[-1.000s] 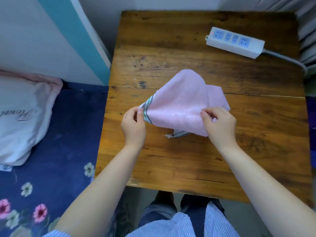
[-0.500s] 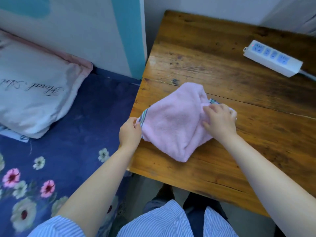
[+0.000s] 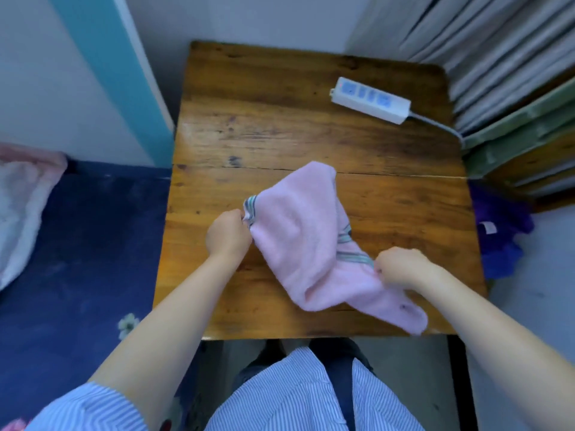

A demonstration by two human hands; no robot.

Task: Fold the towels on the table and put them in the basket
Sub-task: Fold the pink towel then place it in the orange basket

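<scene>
A pink towel (image 3: 303, 241) with a grey-green striped border lies bunched on the wooden table (image 3: 280, 126), one end trailing toward the front right edge. My left hand (image 3: 228, 233) grips its striped left corner. My right hand (image 3: 401, 269) pinches the striped edge on the right side, near the table's front. The towel stretches loosely between both hands. No basket is in view.
A white power strip (image 3: 370, 99) with its cable lies at the table's back right. A bed with a dark blue floral sheet (image 3: 81, 250) and a pillow (image 3: 21, 203) is on the left. Purple-blue cloth (image 3: 501, 231) lies on the floor at right, beside stacked boards (image 3: 522, 141).
My right hand has moved from the towel's upper right down to its right front edge and pulled it outward. The towel has spread open to the right. My left hand keeps its corner.
</scene>
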